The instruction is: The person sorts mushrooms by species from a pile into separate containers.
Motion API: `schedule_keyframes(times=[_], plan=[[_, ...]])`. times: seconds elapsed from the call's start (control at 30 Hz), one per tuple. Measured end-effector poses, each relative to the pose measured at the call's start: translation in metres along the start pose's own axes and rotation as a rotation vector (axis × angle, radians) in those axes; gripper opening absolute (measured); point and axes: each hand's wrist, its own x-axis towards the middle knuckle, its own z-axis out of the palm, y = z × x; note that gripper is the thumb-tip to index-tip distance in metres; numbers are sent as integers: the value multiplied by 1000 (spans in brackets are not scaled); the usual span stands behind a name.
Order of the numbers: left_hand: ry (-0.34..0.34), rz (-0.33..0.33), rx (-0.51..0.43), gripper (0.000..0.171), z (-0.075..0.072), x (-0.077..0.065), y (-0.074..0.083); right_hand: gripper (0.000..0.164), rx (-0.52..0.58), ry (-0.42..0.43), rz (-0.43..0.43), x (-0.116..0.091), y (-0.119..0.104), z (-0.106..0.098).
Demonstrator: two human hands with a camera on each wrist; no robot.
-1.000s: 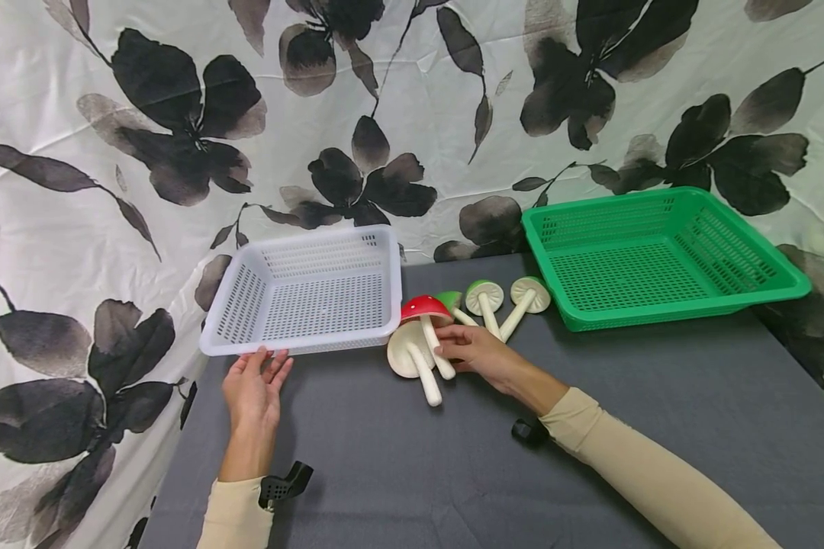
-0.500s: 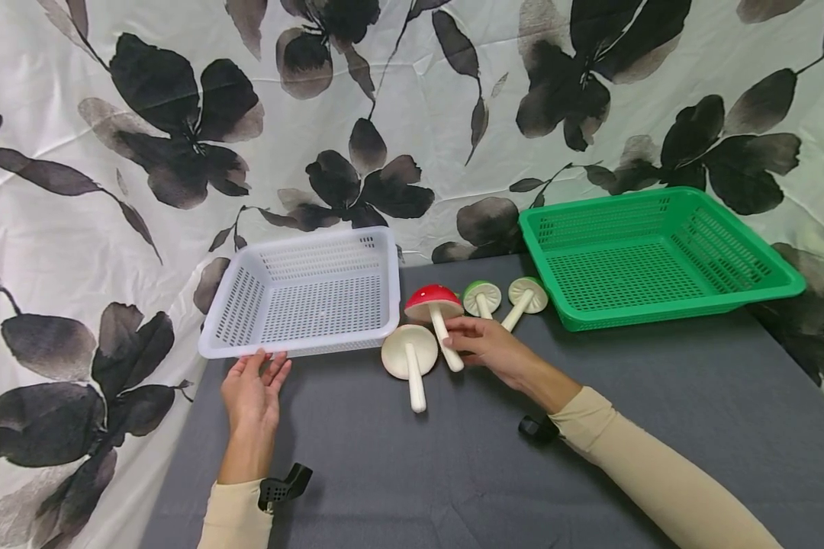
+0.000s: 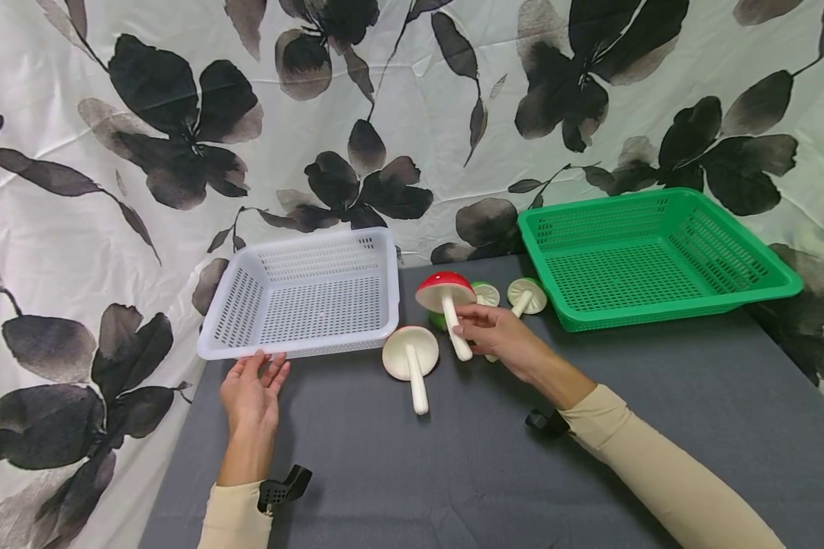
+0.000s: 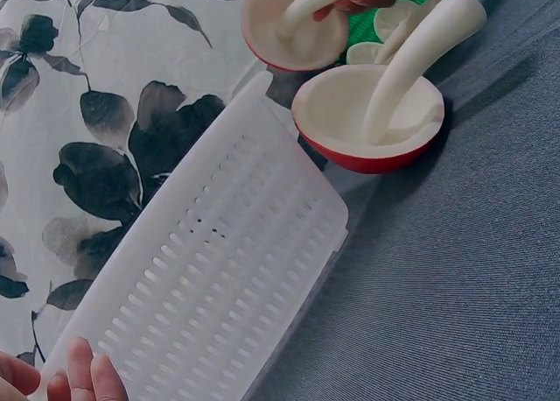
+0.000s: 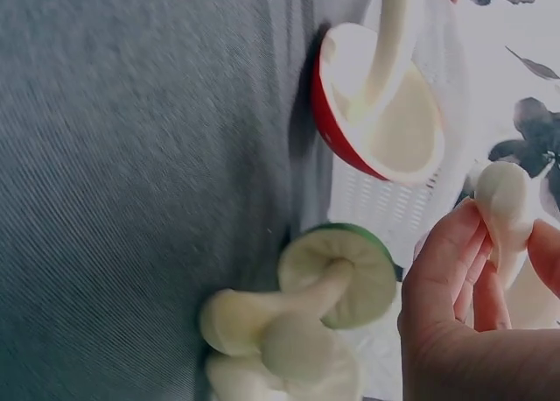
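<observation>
My right hand [image 3: 504, 339] pinches the white stem of a red-capped toy mushroom [image 3: 446, 288], holding it cap up over the grey table. To its left lies another red-capped toy mushroom [image 3: 412, 354], its pale underside showing. Behind the right hand are green-capped toy mushrooms [image 3: 527, 296], partly hidden by the hand and the held mushroom. With fingers extended, my left hand [image 3: 250, 396] touches the front rim of a white basket [image 3: 323, 293]. The right wrist view shows the fingertips on the held stem [image 5: 503, 195].
A green basket [image 3: 632, 267] stands at the back right of the grey table [image 3: 412, 480]. Behind the table hangs a white cloth [image 3: 481, 46] with dark flowers. Each wrist wears a black camera mount [image 3: 283, 488].
My right hand has moved the held red mushroom rightward and away, clear of the other red mushroom, which now lies by itself with its stem toward me. The left hand stays at the rim.
</observation>
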Motion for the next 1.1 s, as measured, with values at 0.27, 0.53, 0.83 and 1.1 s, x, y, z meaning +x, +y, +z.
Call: schedule_keyframes(times=[0.27,0.53,0.83,1.1], plan=[[-3,18,16,31,-3,1,-2,51,-5,23,-41,-1,-18,-5],[3,33,-1,27,-3,1,-3,52,2,8,-60,1,-30,-1],[10,58,-11,33,-3,4,-4,53,-6,-10,-79,8,-40,7],[44,121,-5,51,-1,6,-7,52,-8,-19,-71,12,-45,13]])
